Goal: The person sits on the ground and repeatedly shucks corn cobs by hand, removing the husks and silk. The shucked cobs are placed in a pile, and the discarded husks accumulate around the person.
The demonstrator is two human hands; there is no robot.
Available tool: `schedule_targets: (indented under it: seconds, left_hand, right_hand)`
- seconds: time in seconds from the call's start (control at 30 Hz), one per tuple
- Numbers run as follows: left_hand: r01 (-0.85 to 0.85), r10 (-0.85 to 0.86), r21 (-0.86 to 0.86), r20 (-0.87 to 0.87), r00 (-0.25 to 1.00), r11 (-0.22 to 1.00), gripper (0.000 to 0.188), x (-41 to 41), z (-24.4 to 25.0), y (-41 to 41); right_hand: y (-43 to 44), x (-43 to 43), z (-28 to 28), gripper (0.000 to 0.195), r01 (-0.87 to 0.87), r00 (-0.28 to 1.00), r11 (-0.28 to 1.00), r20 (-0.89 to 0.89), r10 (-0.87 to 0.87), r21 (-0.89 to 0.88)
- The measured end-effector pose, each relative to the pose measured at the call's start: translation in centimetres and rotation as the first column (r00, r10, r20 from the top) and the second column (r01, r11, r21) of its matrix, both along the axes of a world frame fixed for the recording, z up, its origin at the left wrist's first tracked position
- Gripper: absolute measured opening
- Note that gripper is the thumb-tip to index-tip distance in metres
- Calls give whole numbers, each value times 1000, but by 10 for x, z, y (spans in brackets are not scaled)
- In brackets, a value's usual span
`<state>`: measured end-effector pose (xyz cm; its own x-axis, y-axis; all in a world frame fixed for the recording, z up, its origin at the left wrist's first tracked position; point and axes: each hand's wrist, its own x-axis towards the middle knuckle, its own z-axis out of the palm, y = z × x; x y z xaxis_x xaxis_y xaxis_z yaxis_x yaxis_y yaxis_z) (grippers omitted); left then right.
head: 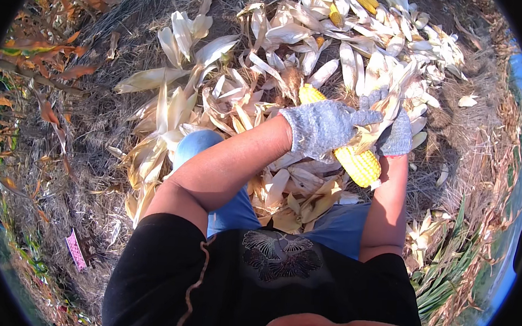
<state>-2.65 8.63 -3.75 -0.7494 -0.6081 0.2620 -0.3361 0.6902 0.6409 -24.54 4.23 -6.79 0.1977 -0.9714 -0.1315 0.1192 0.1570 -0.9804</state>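
My left hand (324, 129), in a grey knitted glove, is closed around a yellow ear of corn (358, 166), whose kernels show bare below the palm. More yellow kernels (311, 94) show above the wrist; whether they belong to the same ear cannot be told. My right hand (397, 134), also gloved, is just to the right and grips dry corn husk (388, 106) that hangs between the two hands. Some of its fingers are hidden behind the husk. Loose pale husks (282, 182) lie beneath my hands and between my knees.
Husks (283, 33) spread over the straw-covered ground ahead, with a few yellow ears (363, 0) among them at the top. Dry corn plants (44, 79) stand at left. A pink patterned object (76, 250) lies at lower left, and green blades (444, 266) grow at lower right.
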Motion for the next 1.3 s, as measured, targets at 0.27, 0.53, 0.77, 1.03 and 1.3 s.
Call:
schedule_targets:
  seconds: [0.27,0.53,0.77,1.03,1.3]
  left_hand:
    - [123,-150,-385,-39,988,915,60,-2,-11,10]
    - [-330,268,-61,-456,849,942,72,11,17,-2]
    - [-177,548,551,-637,542,816,55,50,35,-25]
    - [110,447,482,-860,246,869,53,104,39,-48]
    - [-44,486,485,-865,124,873,57,113,22,-76]
  right_hand:
    - [-16,-24,-1,49,151,983,988,99,-152,13]
    - [-23,26,-45,49,50,999,954,1,-52,294]
    - [-69,143,-68,49,-117,979,899,-104,176,422]
    - [-151,331,-17,51,-314,838,888,-341,426,336]
    - [-181,340,-42,53,-351,899,936,-289,328,-27]
